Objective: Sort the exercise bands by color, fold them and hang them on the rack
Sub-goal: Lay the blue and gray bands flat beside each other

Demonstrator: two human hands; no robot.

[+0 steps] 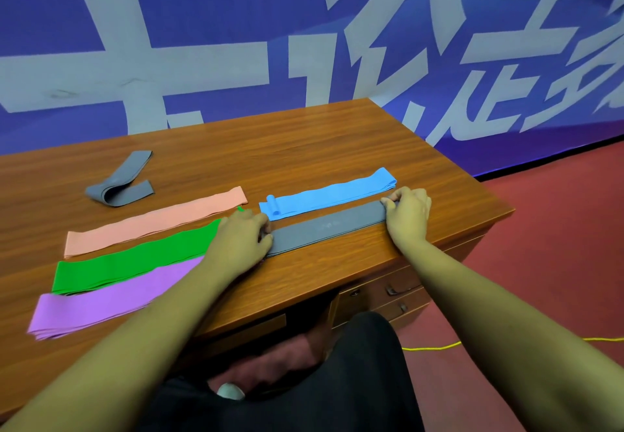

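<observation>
Nearest the camera, at six o'clock, a lap in dark trousers (354, 381) sits under the front edge of a wooden desk (304, 148). A yellow cord (435, 346) trails over the red floor (557, 229) at four o'clock, and the desk's drawers (395, 291) show just above it. Both bare forearms reach up onto the desktop. The left forearm crosses the right end of a purple band (101, 300), lying flat at eight o'clock, and hides where it stops. Just beyond it lies a green band (135, 259), its right end covered by the left hand (241, 239). That hand's fingers curl down onto the left end of a flat grey band (324, 229), which lies near the centre of the view, close to the desk's front edge. The right hand (407, 212), at three o'clock of the band, pinches its right end between curled fingers and thumb. Just behind, almost touching, a blue band (327, 192) lies parallel, its left end curled up in a small roll. At nine o'clock from it, beyond the green one, a pink band (155, 220) lies flat. Farther still, at ten o'clock, a second grey band (118, 183) lies loosely doubled over, well apart from the rest. Behind the desk hangs a blue banner (202, 26) with large pale characters.
</observation>
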